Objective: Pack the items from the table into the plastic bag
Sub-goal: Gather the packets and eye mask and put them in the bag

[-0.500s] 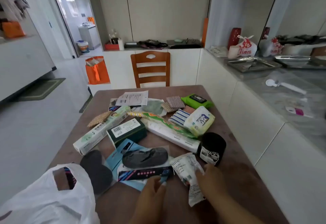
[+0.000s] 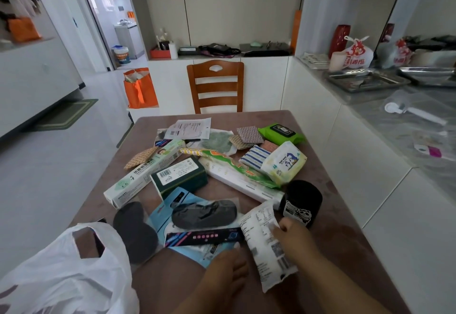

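A white plastic bag point(image 2: 61, 276) lies open at the table's near left corner. My right hand point(image 2: 293, 237) grips a white printed sachet point(image 2: 264, 239) by its right edge. My left hand point(image 2: 227, 269) rests with its fingertips on the near edge of a blue packet with a dark sock point(image 2: 197, 215). Behind them lie a black cup sleeve point(image 2: 302, 202), a dark green box point(image 2: 179, 176), a long pale toothpaste box point(image 2: 145, 173), a white tube box point(image 2: 241, 182), a baby wipes pack point(image 2: 283, 161) and a green wipes pack point(image 2: 281, 133).
The brown table point(image 2: 345, 227) has a wooden chair point(image 2: 216, 86) at its far end. A white counter point(image 2: 394, 106) with metal trays runs along the right. An orange bag point(image 2: 139, 89) stands on the floor at the back left. A dark insole point(image 2: 135, 232) lies beside the plastic bag.
My right hand has closed on the sachet's edge and lifted it slightly. My left hand has shifted a little to the right, near the blue packet.
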